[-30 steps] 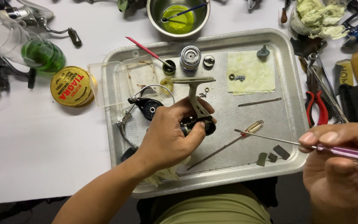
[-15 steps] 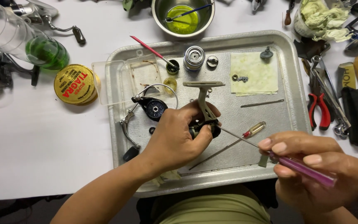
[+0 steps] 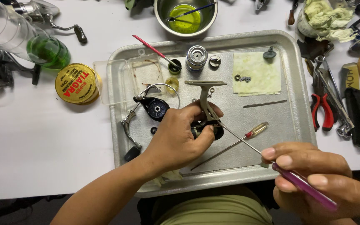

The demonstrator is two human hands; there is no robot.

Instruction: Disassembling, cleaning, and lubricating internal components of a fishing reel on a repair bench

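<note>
My left hand (image 3: 178, 139) grips a black fishing reel body (image 3: 207, 125) with a grey metal foot, held above the metal tray (image 3: 296, 104). My right hand (image 3: 317, 179) holds a thin tool with a purple handle (image 3: 303, 185); its long metal shaft reaches up-left and its tip touches the reel body. A black rotor with a wire bail arm (image 3: 153, 108) lies on the tray just left of my left hand. A small screwdriver with a clear handle (image 3: 255, 131) rests on the tray under the shaft.
On the tray lie a silver spool (image 3: 196, 56), a yellow-green cloth with small parts (image 3: 257, 73), a clear plastic lid (image 3: 134, 81). A steel bowl of green liquid (image 3: 186, 14), a yellow tin (image 3: 76, 83), red pliers (image 3: 323, 112), other reels and a rag surround it.
My right hand has swung in from the right and lowered, bringing the tool's tip from beside the reel body to touching it. The left hand keeps holding the reel body.
</note>
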